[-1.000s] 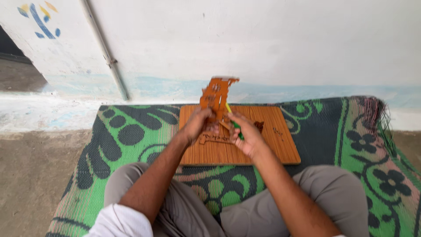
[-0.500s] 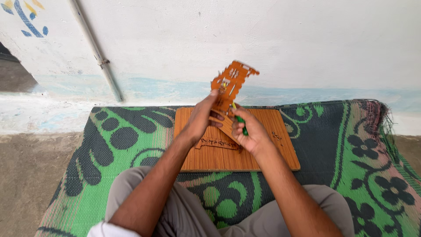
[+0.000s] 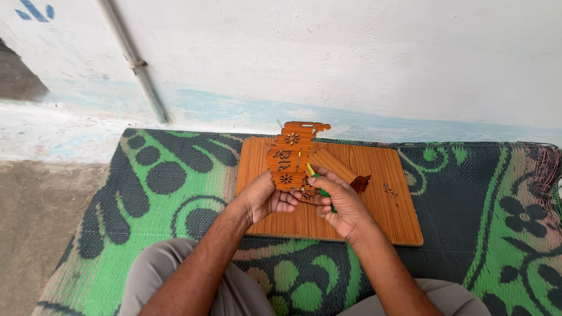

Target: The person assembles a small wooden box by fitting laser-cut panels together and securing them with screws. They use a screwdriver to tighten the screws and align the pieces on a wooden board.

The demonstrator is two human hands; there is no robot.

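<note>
I see the left hand [image 3: 266,199] grasping a cut-out wooden panel [image 3: 291,155] by its lower edge, upright over the wooden board [image 3: 386,222]. The right hand [image 3: 344,205], at three o'clock of the left, grips a green tool [image 3: 321,188], its tip touching the panel's base. A dark wooden piece [image 3: 360,184] lies on the board at three o'clock of the hands. The board rests on a green patterned mat [image 3: 164,175], with a grey pipe [image 3: 133,58] on the wall at eleven o'clock.
</note>
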